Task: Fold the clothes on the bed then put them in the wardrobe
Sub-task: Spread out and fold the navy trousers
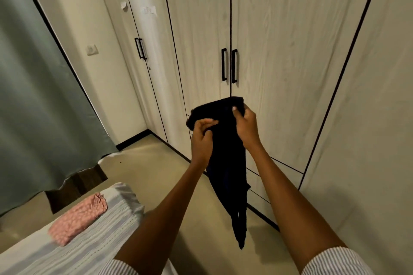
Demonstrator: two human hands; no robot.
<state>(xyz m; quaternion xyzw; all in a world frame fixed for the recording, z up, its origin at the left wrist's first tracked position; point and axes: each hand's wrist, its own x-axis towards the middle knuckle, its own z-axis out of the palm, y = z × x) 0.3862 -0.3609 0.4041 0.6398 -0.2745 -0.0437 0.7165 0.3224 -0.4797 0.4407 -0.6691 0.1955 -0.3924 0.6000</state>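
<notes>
Gripping the dark garment [225,163] at its top edge, left hand [202,138] and right hand [245,127] let it hang straight, likely for folding.

We hold both forearms out ahead of us, bare below striped sleeves, angled toward each other. Our left hand [202,138] pinches the dark garment [228,163] with curled fingers [209,123]. Our right hand [245,126], slightly higher and just beside the left, grips the garment's top, thumb on its front.
</notes>
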